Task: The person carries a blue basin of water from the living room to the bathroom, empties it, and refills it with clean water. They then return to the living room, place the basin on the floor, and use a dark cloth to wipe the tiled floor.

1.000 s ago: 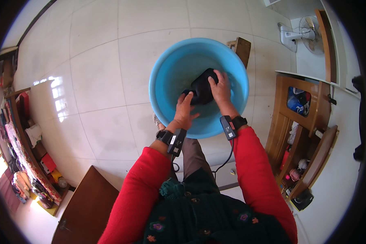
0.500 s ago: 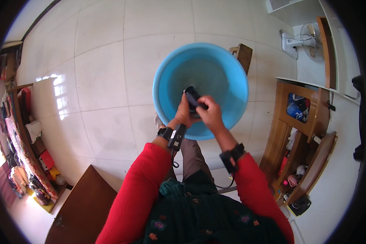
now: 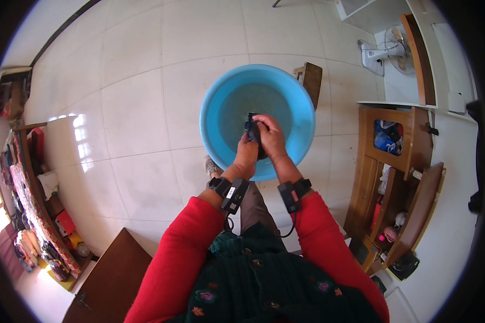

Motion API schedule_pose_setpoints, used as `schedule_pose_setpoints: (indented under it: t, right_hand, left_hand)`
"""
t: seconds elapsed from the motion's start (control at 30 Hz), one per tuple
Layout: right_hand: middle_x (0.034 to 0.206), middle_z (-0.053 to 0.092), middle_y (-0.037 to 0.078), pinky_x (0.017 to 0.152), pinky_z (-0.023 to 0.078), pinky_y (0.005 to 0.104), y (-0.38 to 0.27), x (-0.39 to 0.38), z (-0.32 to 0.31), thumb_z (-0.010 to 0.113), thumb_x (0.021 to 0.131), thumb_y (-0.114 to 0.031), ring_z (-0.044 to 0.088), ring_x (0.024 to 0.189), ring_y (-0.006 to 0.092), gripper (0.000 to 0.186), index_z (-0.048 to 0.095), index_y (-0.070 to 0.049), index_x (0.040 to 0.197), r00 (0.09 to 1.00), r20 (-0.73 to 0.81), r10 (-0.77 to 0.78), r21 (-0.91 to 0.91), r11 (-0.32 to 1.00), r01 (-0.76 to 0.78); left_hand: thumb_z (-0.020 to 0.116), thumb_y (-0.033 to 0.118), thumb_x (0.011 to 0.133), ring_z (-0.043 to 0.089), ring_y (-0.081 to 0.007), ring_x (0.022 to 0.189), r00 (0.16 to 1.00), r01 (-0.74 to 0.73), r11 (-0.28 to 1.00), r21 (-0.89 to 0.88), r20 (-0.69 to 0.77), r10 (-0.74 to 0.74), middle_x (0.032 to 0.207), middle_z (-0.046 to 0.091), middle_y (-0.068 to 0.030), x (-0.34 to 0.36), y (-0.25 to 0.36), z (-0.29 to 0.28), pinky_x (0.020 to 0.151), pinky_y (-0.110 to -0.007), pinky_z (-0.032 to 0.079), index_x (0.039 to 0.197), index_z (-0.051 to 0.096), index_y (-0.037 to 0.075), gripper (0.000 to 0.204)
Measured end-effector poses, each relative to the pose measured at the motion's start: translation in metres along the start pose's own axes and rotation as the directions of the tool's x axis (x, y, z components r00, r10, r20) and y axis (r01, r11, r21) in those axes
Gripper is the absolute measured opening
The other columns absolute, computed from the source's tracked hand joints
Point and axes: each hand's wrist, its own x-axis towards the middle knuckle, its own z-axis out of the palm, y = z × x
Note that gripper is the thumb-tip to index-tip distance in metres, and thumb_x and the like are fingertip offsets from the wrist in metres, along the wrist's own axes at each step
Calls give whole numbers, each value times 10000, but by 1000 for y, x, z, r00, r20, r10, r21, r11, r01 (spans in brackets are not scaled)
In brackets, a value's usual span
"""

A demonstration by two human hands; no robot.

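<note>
A round light-blue basin [image 3: 213,94] stands on the floor in front of me, with greyish water [image 3: 256,97] in its bottom. Over its near half, my hands come together on a bunched, wet-looking dark cloth [image 3: 253,132]; folds and fingers hide its exact shape. My left hand [image 3: 246,155] is closed around the near left side of it. The fingers of my right hand [image 3: 272,135] bend over its far right side. Both hands are inside the rim and close to each other.
A small wooden stool [image 3: 311,85] stands against the basin's far right side. On the right is an open wooden cabinet [image 3: 385,188], with a white fan [image 3: 385,51] beyond it. A brown wooden panel [image 3: 113,274] lies at the lower left. My shoe [image 3: 212,167] is beside the basin.
My right hand has shifted left and slightly away from me, from the cloth's near end to its far side. The hands are closer together, and the cloth is more bunched.
</note>
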Motion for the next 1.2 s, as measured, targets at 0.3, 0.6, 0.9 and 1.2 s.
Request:
schedule_pose_setpoints:
  t: [0.3, 0.6, 0.9, 1.2]
  right_hand:
    - [1225, 603, 87, 951, 483, 345, -6, -6, -46, 608, 917, -333, 597, 1097, 209, 482, 496, -147, 1348, 742, 476, 472, 736, 249, -630]
    - [1179, 616, 128, 874, 528, 362, 6, 0, -40, 603, 885, -153, 636, 987, 236, 357, 574, -51, 1226, 849, 293, 440, 772, 415, -481]
    - [1214, 604, 94, 932, 462, 309, -43, 8, -38, 529, 845, -38, 563, 1091, 185, 372, 595, -15, 1210, 938, 306, 164, 427, 857, -289]
    - [1138, 580, 111, 887, 479, 323, -50, 16, -53, 751, 721, -329, 567, 997, 214, 560, 554, -74, 1178, 833, 546, 90, 553, 708, -439]
  left_hand:
    - [426, 105, 909, 574, -212, 1082, 973, -55, 989, 134, 228, 23, 1150, 590, -113, -11, 25, 0, 898, -301, 464, 1343, 439, 23, 442]
    - [739, 25, 715, 505, -354, 1160, 785, -618, 374, 691, 568, 249, 1234, 522, -197, 8, 18, -31, 1004, -393, 424, 1343, 389, -8, 719]
    - [748, 170, 789, 631, -183, 847, 827, 154, 972, 175, 515, -224, 892, 638, -60, -33, 54, -2, 685, -348, 556, 982, 631, 48, 257]
    - [785, 150, 665, 648, -166, 713, 824, -70, 890, 452, 529, -204, 820, 667, -68, -29, 65, 0, 590, -279, 527, 977, 641, 26, 366]
